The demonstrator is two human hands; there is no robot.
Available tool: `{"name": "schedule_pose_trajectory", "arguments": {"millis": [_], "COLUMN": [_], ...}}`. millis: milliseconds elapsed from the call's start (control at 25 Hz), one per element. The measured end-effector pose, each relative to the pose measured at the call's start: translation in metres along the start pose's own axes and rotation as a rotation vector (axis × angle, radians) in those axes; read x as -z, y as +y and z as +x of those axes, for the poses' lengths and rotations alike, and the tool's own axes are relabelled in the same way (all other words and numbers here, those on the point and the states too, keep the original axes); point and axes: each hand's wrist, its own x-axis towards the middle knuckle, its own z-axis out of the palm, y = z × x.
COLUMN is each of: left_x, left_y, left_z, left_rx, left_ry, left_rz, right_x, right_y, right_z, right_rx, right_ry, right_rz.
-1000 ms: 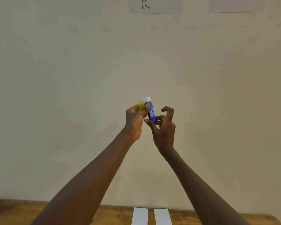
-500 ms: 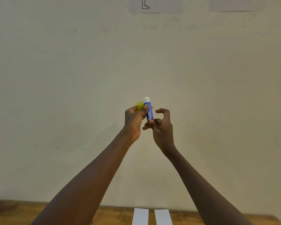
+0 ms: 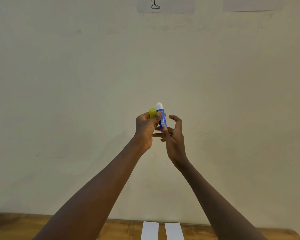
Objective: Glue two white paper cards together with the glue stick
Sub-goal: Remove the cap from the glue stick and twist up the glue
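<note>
Both hands raised around the uncapped glue stick

Two arms of mine reach up from the bottom of the frame and meet just below its centre, in front of a plain pale wall.

Going left to right: my left hand is curled closed, and it grips two things at once. The yellow cap sticks out above its fingers, and right beside the cap the blue glue stick stands almost upright, pinched by my thumb against its upper body. The white glue tip at the top is bare and points toward the upper part of the frame.

My right hand sits just to the right and a little lower. Its thumb and fingertips touch the bottom end of the tube, while the forefinger arches loosely above, apart from the tube; the hand is half open, not clenched.

Along the bottom edge of the frame runs the wooden surface. On it, at bottom centre, lie two white paper cards side by side with a narrow gap between them: the left card and the right card. Both are cut off by the frame's lower edge.

At the top centre a sheet with a drawn foot hangs on the wall, and another pale sheet hangs at the upper right.
</note>
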Motion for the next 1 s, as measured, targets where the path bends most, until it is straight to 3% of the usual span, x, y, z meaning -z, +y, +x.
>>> {"name": "schedule_pose_trajectory", "arguments": {"millis": [200, 360, 520, 720, 880, 1000], "left_x": [-0.0011, 0.0022, 0.0003, 0.0025, 0.0011, -0.0015], "left_y": [-0.0037, -0.003, -0.0053, -0.0051, -0.0051, -0.0027], "left_z": [-0.0009, -0.001, -0.0014, -0.0009, -0.0022, -0.0029], "left_rx": [-0.007, 0.008, -0.007, 0.001, -0.016, -0.021], "left_ry": [0.071, 0.057, 0.061, 0.061, 0.053, 0.025], "left_rz": [-0.002, 0.001, -0.012, 0.007, -0.012, -0.015], "right_x": [-0.0015, 0.0028, -0.0001, 0.0034, -0.0015, -0.0019], "right_y": [0.0021, -0.0032, -0.0008, -0.0015, 0.0023, 0.0016], "right_z": [0.0007, 0.001, -0.0005, -0.0003, -0.0029, -0.0046], "right_rx": [0.14, 0.02, 0.056, 0.023, 0.089, 0.071], "right_ry": [0.134, -0.04, 0.109, -0.033, 0.082, 0.016], "right_rz": [-0.306, 0.008, -0.234, -0.029, -0.312, -0.175]}}
